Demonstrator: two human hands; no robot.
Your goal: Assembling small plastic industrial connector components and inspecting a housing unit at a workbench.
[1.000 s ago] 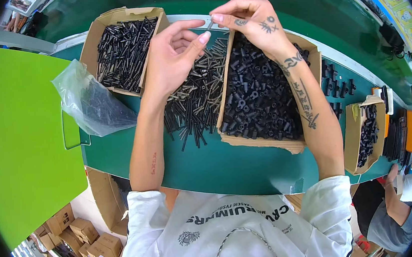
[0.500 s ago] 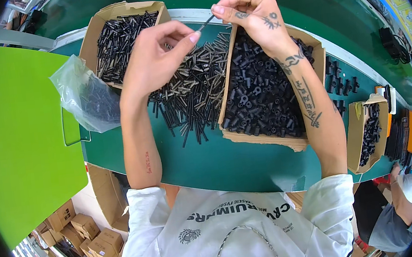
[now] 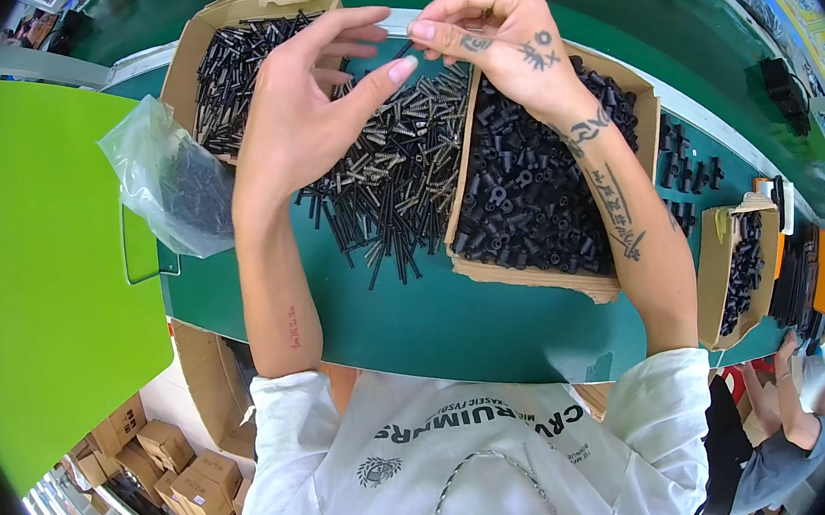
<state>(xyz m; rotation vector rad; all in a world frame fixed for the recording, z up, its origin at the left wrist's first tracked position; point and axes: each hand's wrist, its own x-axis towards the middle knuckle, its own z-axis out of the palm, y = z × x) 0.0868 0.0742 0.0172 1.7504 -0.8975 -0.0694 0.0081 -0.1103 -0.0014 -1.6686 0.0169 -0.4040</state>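
My right hand (image 3: 501,42) pinches a thin black pin (image 3: 404,49) between thumb and fingertips. Facing it, my left hand (image 3: 306,108) has its thumb and fingers spread, with the thumb tip close to the pin's lower end. Whether the thumb touches it, I cannot tell. Below both hands lies a loose pile of black pins (image 3: 393,219), many with silvery coils like springs or threads around them. Under my right wrist stands a cardboard box (image 3: 536,282) full of black plastic fittings (image 3: 526,185) with round holes.
Behind my left hand, another cardboard box (image 3: 175,86) holds more black pins. A clear plastic bag (image 3: 136,166) of dark parts leans beside it. Several black fittings (image 3: 690,173) and a smaller box (image 3: 713,296) are on the right. A co-worker (image 3: 789,439) is at lower right.
My left fingers have opened away from the pin they were pinching. The pin now stays in my right fingertips, which have moved slightly left. The co-worker at right has shifted.
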